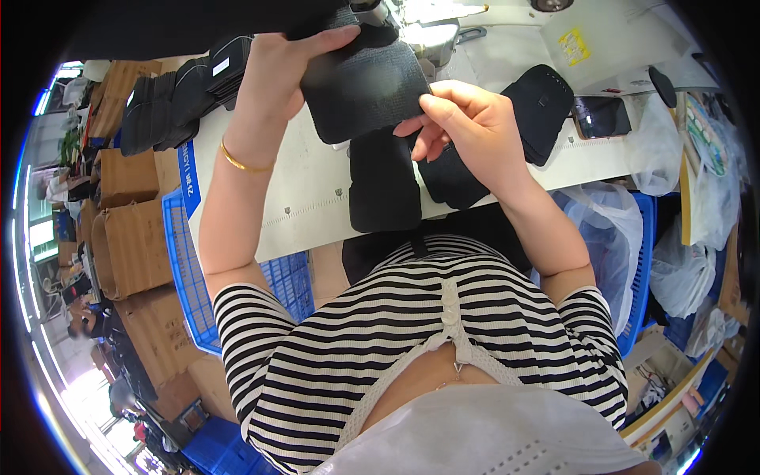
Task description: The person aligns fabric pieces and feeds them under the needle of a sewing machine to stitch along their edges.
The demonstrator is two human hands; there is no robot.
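A black fabric panel with rounded corners (360,95) lies under the lit metal part of a sewing machine (370,11). My left hand (277,67) grips the panel's left side, one finger stretched across its top and the others curled at the edge. At the panel's right edge, my right hand (471,123) pinches it between thumb and fingers, the remaining fingers bent loosely below. Another black piece (385,186) hangs toward me over the table's front edge, partly under the panel. More black pieces (455,178) lie below my right hand.
Stacked black pieces (170,99) sit at the left; another stack (540,107) is at the right, beside a phone (602,117). Blue crates (186,273) and a crate with plastic bags (606,229) flank my lap. Cardboard boxes (134,245) stand at far left.
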